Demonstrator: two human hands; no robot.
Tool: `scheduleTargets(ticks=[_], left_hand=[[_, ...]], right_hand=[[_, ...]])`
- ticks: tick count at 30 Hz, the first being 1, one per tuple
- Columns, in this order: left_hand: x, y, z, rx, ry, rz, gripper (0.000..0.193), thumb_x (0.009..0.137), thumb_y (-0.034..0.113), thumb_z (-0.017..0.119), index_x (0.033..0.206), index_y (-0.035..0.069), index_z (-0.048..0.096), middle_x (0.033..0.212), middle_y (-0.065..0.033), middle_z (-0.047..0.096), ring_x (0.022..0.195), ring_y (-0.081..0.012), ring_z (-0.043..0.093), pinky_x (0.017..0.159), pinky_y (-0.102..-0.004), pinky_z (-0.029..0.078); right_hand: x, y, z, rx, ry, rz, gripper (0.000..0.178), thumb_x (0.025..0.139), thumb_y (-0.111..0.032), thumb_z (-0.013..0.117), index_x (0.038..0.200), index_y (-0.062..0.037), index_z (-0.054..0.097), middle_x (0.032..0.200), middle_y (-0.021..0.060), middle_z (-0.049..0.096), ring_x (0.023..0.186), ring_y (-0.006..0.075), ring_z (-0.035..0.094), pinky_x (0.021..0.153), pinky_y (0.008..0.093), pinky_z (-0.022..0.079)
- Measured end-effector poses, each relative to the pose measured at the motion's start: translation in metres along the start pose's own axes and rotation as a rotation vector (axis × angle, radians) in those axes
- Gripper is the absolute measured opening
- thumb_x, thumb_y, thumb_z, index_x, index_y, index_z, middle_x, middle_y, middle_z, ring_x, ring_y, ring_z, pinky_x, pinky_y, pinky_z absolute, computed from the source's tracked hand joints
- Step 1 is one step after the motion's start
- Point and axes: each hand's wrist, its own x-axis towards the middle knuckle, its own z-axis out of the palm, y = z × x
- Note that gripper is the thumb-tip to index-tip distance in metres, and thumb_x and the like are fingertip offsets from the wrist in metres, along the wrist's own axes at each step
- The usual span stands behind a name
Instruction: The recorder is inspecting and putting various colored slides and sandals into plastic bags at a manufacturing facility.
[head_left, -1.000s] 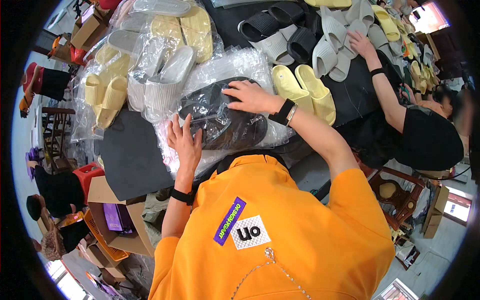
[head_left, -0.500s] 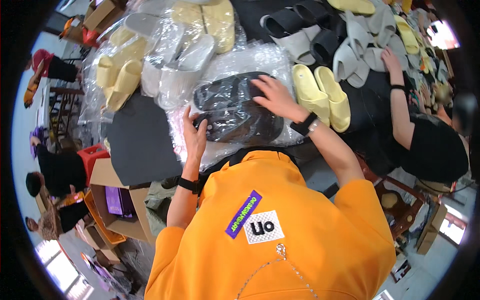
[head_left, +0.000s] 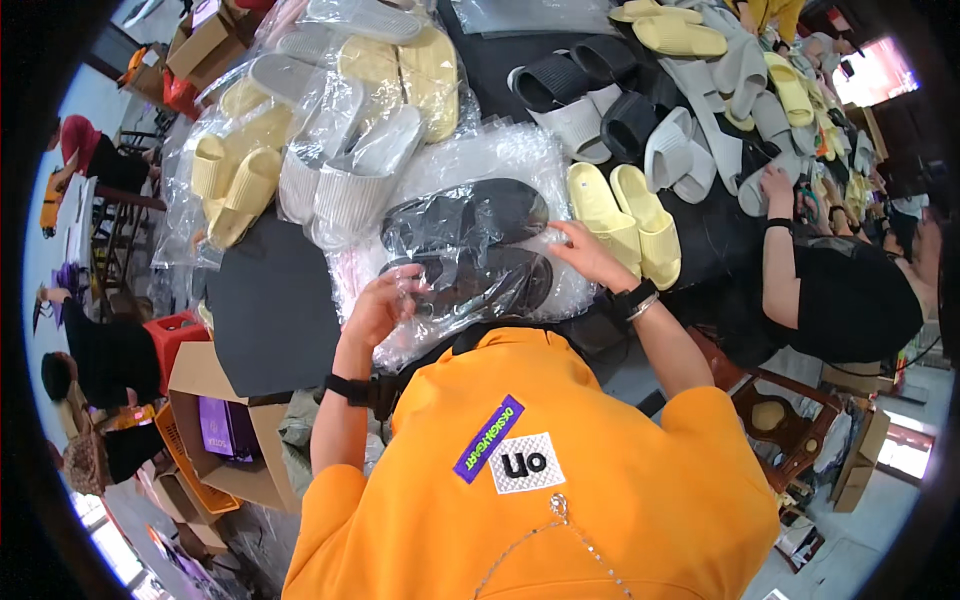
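A pair of black slippers (head_left: 465,215) lies sole up or flat inside a clear plastic bag (head_left: 500,243) in front of me, one slipper above the other. My left hand (head_left: 380,308) is at the bag's near left end, its fingers slightly curled and apart over the lower slipper. At the right end, my right hand (head_left: 592,255) reaches with stretched fingers to the bag's edge, beside the slippers' ends. A stack of clear plastic bags (head_left: 515,155) lies under the bagged pair. Close by on the right stands a pair of yellow slippers (head_left: 640,225), unbagged.
Bagged grey slippers (head_left: 370,165) and bagged yellow slippers (head_left: 235,190) lie to the left. Loose black slippers (head_left: 550,80) and grey slippers (head_left: 680,155) spread toward the far right. A co-worker's hand (head_left: 776,188) touches slippers there. An opened cardboard box (head_left: 265,450) stands at lower left.
My right hand has drawn back from on top of the upper slipper to the bag's right edge. My left hand has shifted down and fingers lie over the bag. The view has moved slightly.
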Motion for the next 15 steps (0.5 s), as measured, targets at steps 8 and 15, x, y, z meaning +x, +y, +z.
scheduleTargets(ticks=[8,15], left_hand=[[0.039,0.017,0.023,1.685,-0.086,0.822,0.071,0.069,0.033,0.068,0.133,0.021,0.037,0.132,-0.0114,0.04,0.117,-0.0324,0.039,0.093,-0.047,0.032],[0.073,0.001,0.039,1.841,-0.245,0.888,0.074,0.074,0.045,0.061,0.133,0.011,0.033,0.137,-0.015,0.033,0.129,-0.032,0.028,0.104,-0.0465,0.023]], right_hand=[[0.017,-0.011,0.006,0.246,0.033,0.126,0.061,0.083,-0.025,0.06,0.132,-0.0018,0.033,0.124,0.0171,0.044,0.098,0.0187,0.052,0.081,0.03,0.045],[0.002,-0.024,0.0,0.348,-0.081,0.225,0.048,0.083,-0.019,0.058,0.126,-0.0043,0.044,0.118,0.0096,0.048,0.087,0.0135,0.052,0.076,0.0242,0.043]])
